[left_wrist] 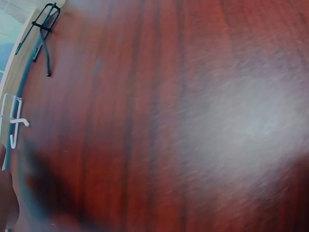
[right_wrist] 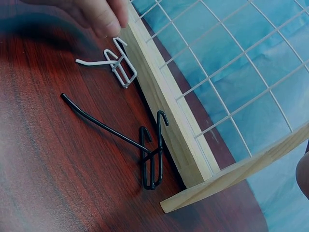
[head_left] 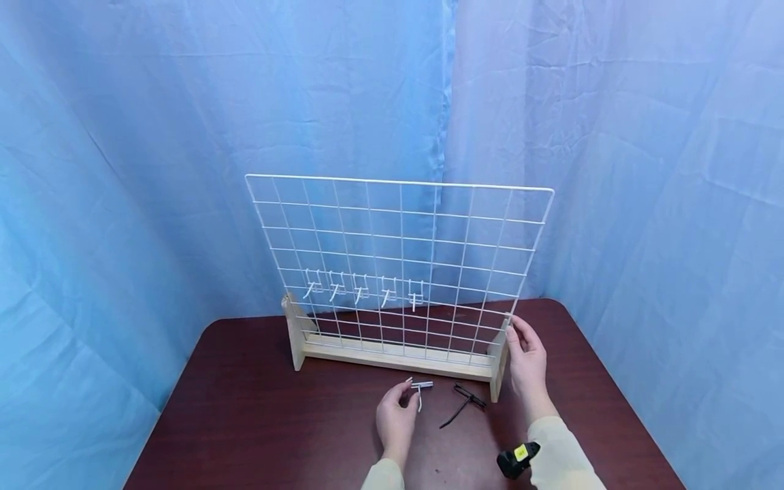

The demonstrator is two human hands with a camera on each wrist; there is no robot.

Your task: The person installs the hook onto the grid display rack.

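Observation:
My left hand [head_left: 395, 416] is low in front of the display stand, its fingertips right at one end of a white wire hook [right_wrist: 120, 67] and its thumb beside the hook's arm. A black wire hook [head_left: 470, 396] lies on the table to the right of the white one, its long arm pointing toward me. With my right hand [head_left: 528, 357] I grip the right wooden side piece [head_left: 499, 357] of the stand, where it meets the white wire grid [head_left: 401, 235]. Part of that hand shows at the right edge of the right wrist view.
Several white hooks [head_left: 361, 292] hang in a row on the grid's lower left. A pale wooden base bar [head_left: 398, 358] joins the stand's sides on the dark red table [head_left: 257, 422]. Blue curtains [head_left: 343, 88] surround the table. A black device [head_left: 517, 459] sits by my right sleeve.

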